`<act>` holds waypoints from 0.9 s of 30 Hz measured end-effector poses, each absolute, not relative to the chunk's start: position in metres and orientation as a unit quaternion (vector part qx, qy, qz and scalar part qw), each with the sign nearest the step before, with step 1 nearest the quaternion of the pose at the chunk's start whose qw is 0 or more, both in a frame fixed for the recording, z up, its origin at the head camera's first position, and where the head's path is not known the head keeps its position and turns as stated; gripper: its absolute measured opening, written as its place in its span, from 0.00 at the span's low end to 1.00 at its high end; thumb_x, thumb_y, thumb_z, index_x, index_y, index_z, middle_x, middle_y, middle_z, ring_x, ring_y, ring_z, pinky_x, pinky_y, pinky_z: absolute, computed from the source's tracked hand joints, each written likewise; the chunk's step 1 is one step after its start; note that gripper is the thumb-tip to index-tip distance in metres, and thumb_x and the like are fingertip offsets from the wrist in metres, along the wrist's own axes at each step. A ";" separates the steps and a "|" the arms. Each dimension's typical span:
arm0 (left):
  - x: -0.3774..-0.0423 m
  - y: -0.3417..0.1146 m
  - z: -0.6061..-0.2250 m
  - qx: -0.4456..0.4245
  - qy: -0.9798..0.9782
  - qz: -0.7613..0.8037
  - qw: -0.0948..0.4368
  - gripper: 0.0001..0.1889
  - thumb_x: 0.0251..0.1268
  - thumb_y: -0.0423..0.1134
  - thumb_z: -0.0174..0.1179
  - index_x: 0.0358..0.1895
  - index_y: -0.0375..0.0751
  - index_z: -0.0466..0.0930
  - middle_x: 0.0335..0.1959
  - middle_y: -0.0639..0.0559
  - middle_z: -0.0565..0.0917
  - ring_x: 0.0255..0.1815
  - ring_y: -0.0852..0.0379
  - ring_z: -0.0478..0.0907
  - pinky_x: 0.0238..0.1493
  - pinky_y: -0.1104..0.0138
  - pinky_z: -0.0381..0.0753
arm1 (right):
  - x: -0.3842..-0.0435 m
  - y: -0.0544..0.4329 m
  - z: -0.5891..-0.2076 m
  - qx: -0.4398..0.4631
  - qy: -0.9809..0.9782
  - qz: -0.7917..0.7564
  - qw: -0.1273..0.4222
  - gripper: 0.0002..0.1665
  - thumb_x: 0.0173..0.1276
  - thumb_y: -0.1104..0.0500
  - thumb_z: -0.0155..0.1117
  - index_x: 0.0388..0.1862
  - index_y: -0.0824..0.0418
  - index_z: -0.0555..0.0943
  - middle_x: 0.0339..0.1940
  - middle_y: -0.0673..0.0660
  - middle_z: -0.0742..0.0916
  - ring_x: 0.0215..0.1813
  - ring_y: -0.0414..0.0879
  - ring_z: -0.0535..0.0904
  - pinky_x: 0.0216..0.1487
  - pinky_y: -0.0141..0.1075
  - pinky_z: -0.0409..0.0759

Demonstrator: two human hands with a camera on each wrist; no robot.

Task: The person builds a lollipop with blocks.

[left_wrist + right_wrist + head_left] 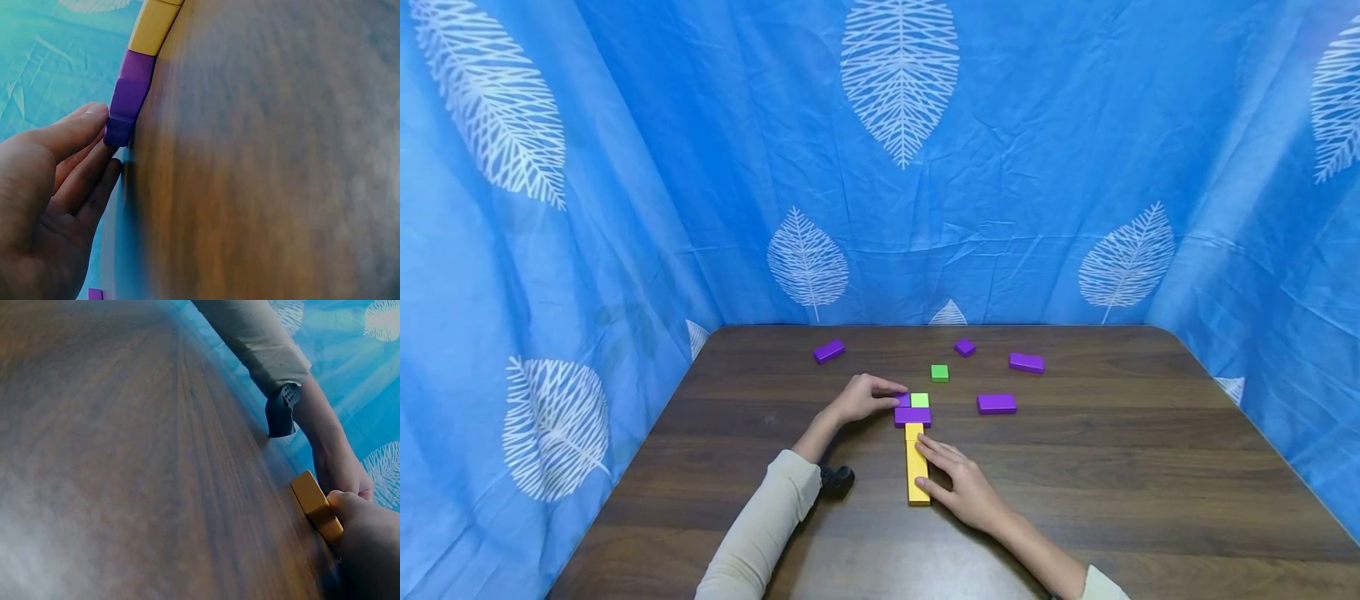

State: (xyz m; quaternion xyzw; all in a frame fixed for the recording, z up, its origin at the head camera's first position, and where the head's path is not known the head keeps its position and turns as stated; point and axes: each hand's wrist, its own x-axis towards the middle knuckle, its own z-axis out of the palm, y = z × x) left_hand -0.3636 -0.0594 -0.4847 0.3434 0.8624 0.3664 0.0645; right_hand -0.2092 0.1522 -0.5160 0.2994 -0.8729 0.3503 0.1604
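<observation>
The left hand [863, 398] pinches a small purple block [902, 401], beside the lime block [920, 400] and against the purple bar [913, 417]. The right hand [961, 485], fingers extended, touches the yellow bar [915, 462], nearer the person. A green block [939, 373] lies beyond.

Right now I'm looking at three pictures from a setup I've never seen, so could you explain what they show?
There's no machine here: a person's bare left hand and right hand do the work. The wide picture is taken from the head, looking forward and down; the two tilted ones are from the left and right wrists. On the wooden table, yellow blocks line up to a crosswise purple block. Beyond it sit a small purple block and a lime-green block. Loose purple blocks and a green block lie apart. The left hand pinches the small purple block; the right touches the yellow blocks.
</observation>
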 end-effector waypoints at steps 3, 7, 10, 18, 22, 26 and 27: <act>-0.363 -0.059 -0.485 0.343 0.863 0.366 0.066 0.13 0.63 0.39 0.59 0.50 0.46 0.83 0.48 0.52 0.82 0.52 0.59 0.76 0.54 0.66 0.74 | -0.209 0.152 -0.516 0.300 -0.873 0.350 0.161 0.29 0.63 0.52 0.63 0.60 0.65 0.73 0.63 0.58 0.74 0.61 0.56 0.70 0.58 0.52 0.69; -0.363 -0.058 -0.485 0.343 0.862 0.367 0.074 0.13 0.63 0.38 0.59 0.50 0.45 0.82 0.48 0.52 0.82 0.52 0.59 0.76 0.54 0.66 0.74 | -0.209 0.152 -0.515 0.300 -0.873 0.350 0.159 0.30 0.63 0.52 0.63 0.61 0.64 0.73 0.63 0.58 0.74 0.62 0.55 0.70 0.58 0.51 0.69; -0.363 -0.058 -0.485 0.343 0.861 0.367 0.078 0.13 0.64 0.38 0.58 0.51 0.46 0.82 0.49 0.52 0.82 0.53 0.59 0.76 0.54 0.65 0.73 | -0.209 0.152 -0.516 0.299 -0.874 0.349 0.159 0.30 0.63 0.52 0.63 0.61 0.64 0.73 0.63 0.57 0.74 0.62 0.55 0.70 0.58 0.51 0.69; -0.362 -0.058 -0.484 0.336 0.863 0.368 0.086 0.13 0.64 0.39 0.58 0.51 0.47 0.82 0.49 0.54 0.82 0.54 0.59 0.75 0.55 0.65 0.73 | -0.209 0.153 -0.516 0.299 -0.873 0.352 0.157 0.30 0.63 0.51 0.63 0.61 0.64 0.73 0.63 0.57 0.74 0.62 0.54 0.70 0.59 0.50 0.69; -0.362 -0.059 -0.484 0.334 0.862 0.370 0.087 0.13 0.64 0.39 0.58 0.51 0.47 0.82 0.49 0.53 0.82 0.53 0.59 0.76 0.55 0.65 0.73 | -0.209 0.152 -0.517 0.298 -0.873 0.352 0.157 0.30 0.63 0.51 0.63 0.61 0.64 0.73 0.63 0.57 0.74 0.62 0.55 0.70 0.58 0.51 0.69; -0.362 -0.059 -0.484 0.335 0.862 0.371 0.086 0.13 0.64 0.38 0.58 0.51 0.47 0.82 0.49 0.53 0.82 0.54 0.58 0.76 0.55 0.64 0.73 | -0.209 0.152 -0.516 0.298 -0.874 0.352 0.155 0.30 0.64 0.51 0.63 0.61 0.64 0.73 0.64 0.57 0.74 0.62 0.55 0.70 0.58 0.51 0.69; -0.362 -0.059 -0.484 0.335 0.862 0.370 0.086 0.13 0.64 0.39 0.58 0.51 0.47 0.82 0.50 0.53 0.81 0.54 0.58 0.76 0.55 0.64 0.73 | -0.209 0.153 -0.516 0.298 -0.873 0.353 0.154 0.30 0.64 0.51 0.63 0.61 0.64 0.73 0.64 0.57 0.74 0.62 0.55 0.70 0.58 0.51 0.68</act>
